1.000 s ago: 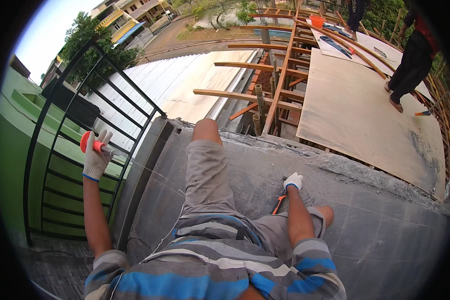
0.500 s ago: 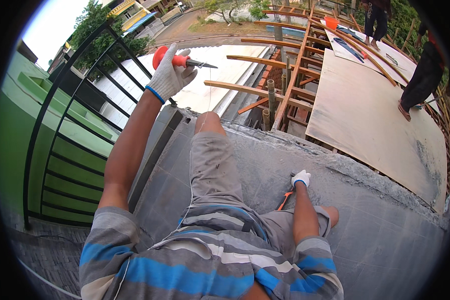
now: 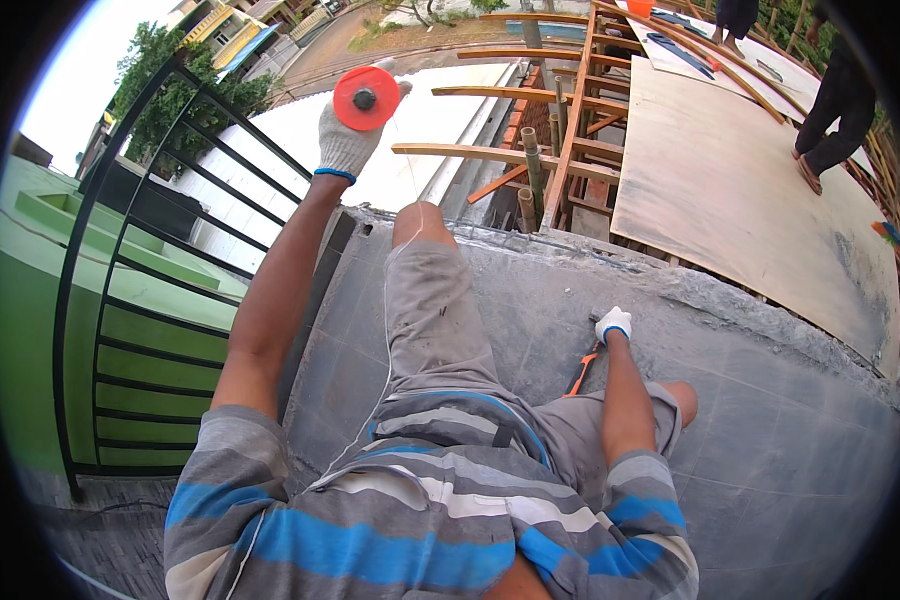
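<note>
Head view: A worker in a striped shirt raises a red tool point(image 3: 366, 98) above the slab's far left corner, its round guard facing the camera. The gloved left hand point(image 3: 346, 143) holds it with fingers mostly hidden behind the guard, tips showing past the rim; their exact grip cannot be told. The gloved right hand point(image 3: 612, 322), fingers folded over the head of a hammer point(image 3: 582, 372), rests near the slab's broken far edge, the orange-and-black handle angled back toward the thigh. A thin white cord point(image 3: 386, 320) runs down over the left thigh.

An orange bucket point(image 3: 639, 8), cut by the frame, stands near the far left corner of the pale boards point(image 3: 750, 170); its contents cannot be seen. Blue tools point(image 3: 686, 52) lie nearby, and two people stand farther right, seen only in part.

The grey slab point(image 3: 510, 300) is dusty, its far edge crumbled beside wooden beams point(image 3: 570, 130) and bamboo poles point(image 3: 532, 168). A black railing point(image 3: 142, 415) fronts a green wall point(image 3: 30, 380) at left; houses point(image 3: 232, 45) line a street beyond.
</note>
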Tool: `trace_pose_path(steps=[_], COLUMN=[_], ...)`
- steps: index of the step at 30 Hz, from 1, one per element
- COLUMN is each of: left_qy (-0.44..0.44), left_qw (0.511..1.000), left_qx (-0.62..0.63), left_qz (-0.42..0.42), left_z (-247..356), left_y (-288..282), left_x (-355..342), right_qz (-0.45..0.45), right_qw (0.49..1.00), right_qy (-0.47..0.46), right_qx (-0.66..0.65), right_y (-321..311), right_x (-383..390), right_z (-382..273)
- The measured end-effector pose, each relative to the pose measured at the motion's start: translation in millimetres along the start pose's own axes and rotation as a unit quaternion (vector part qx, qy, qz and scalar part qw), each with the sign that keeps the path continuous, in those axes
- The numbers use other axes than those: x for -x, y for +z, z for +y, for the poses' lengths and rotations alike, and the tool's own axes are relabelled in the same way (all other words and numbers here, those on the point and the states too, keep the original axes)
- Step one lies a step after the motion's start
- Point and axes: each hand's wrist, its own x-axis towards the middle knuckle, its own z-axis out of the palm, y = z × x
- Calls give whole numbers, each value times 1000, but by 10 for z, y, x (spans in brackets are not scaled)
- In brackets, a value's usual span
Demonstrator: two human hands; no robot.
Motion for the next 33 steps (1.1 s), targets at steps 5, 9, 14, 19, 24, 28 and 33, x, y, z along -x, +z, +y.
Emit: trace_pose_path(steps=[5,9,14,19,24,28,33], left_qy=[-256,-399,-383,-190,-409,-124,-172], left_qw=[688,583,753,921,866,846,847], left_qx=[668,707,500,113,127,-504,-472], left_qz=[122,-24,-191,-321,-259,-120,-177], left_z=[-98,-181,-578,-1274,-2246,-3076,-3622], left_y=[54,71,137,-3,-369,-1066,-1142], left_x=[-118,35,229,320,3,-93,350], right_qz=[1,2,19,10,31,34,3], right_qw=[999,999,1000,999,999,999,999], right_qy=[-31,-27,9,30,21,23,31], right_qx=[34,26,-12,-22,-26,-27,-9], right_y=[42,41,98,131,151,165,77], right_x=[-26,-33,-46,-99,-4,48,89], right_z=[14,12,30,51,62,37,-8])
